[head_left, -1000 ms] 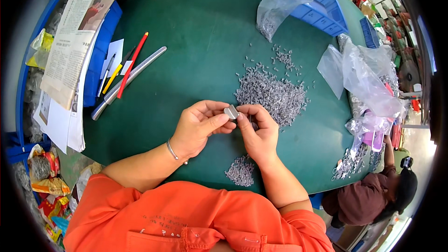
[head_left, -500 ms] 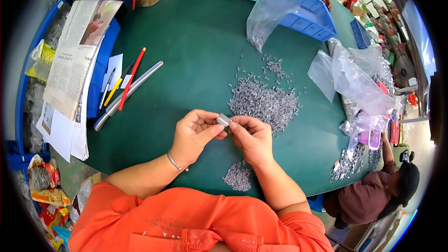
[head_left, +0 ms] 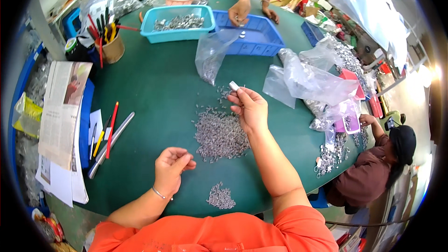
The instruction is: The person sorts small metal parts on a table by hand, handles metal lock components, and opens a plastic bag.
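Note:
My right hand (head_left: 251, 108) is stretched out over the green table (head_left: 158, 93) and pinches a small silver metal piece (head_left: 234, 85) at its fingertips. My left hand (head_left: 171, 167) hovers near the table's front with its fingers loosely curled and nothing visible in them. Between the two hands lies a big pile of small grey metal parts (head_left: 219, 135). A smaller heap of the same parts (head_left: 220, 197) sits close to my body.
A blue tray (head_left: 259, 37) and a turquoise bin with metal parts (head_left: 179, 22) stand at the back, where another person's hands (head_left: 240, 11) work. Clear plastic bags (head_left: 308, 79) lie at right. Pens, a metal rod (head_left: 111, 143) and newspaper (head_left: 60, 112) are at left. A seated person (head_left: 373, 172) is at right.
My hands were together at the pile holding the small piece. They have parted: the right hand reached forward with the piece and the left dropped back toward me.

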`<action>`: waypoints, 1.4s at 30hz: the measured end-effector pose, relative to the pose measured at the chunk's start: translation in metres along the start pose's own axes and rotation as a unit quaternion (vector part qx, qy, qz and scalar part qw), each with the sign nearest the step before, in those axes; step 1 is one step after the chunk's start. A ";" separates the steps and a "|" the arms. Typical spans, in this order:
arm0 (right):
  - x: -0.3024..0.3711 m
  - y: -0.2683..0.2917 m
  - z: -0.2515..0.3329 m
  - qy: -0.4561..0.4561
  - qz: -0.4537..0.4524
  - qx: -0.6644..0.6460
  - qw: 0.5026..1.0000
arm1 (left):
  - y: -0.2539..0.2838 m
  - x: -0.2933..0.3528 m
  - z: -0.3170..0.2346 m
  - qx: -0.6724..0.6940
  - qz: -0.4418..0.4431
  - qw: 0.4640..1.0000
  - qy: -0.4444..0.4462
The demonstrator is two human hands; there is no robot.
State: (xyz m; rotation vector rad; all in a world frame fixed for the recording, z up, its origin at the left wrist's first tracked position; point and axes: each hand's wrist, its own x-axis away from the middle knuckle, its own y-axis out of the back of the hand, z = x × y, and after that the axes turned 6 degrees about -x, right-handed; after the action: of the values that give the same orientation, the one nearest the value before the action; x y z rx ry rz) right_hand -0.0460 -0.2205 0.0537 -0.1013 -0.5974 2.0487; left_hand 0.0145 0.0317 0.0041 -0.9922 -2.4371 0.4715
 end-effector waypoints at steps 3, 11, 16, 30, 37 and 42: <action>-0.017 0.003 -0.002 0.021 -0.018 -0.022 0.999 | 0.001 -0.001 0.001 0.000 -0.006 1.000 0.002; -0.034 0.003 0.007 0.024 -0.019 0.001 1.000 | 0.002 -0.006 0.000 0.005 -0.002 1.000 0.001; -0.051 0.009 0.013 0.022 -0.022 0.022 0.999 | 0.002 -0.006 -0.002 0.008 -0.006 1.000 0.002; -0.201 0.011 0.078 0.138 -0.088 0.048 0.985 | 0.005 -0.005 0.000 0.021 -0.017 1.000 0.007; -0.158 0.006 0.047 0.107 -0.043 0.133 0.984 | 0.005 -0.005 -0.001 0.030 -0.013 0.999 0.010; -0.140 0.004 0.039 -0.011 0.038 0.069 0.997 | 0.007 -0.006 -0.001 0.027 -0.005 1.000 0.008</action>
State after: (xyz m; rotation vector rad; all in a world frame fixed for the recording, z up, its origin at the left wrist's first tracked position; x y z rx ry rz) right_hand 0.0132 -0.3527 0.0623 -0.0201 -0.4710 2.1600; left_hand 0.0227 0.0316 -0.0003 -0.9581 -2.4000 0.5218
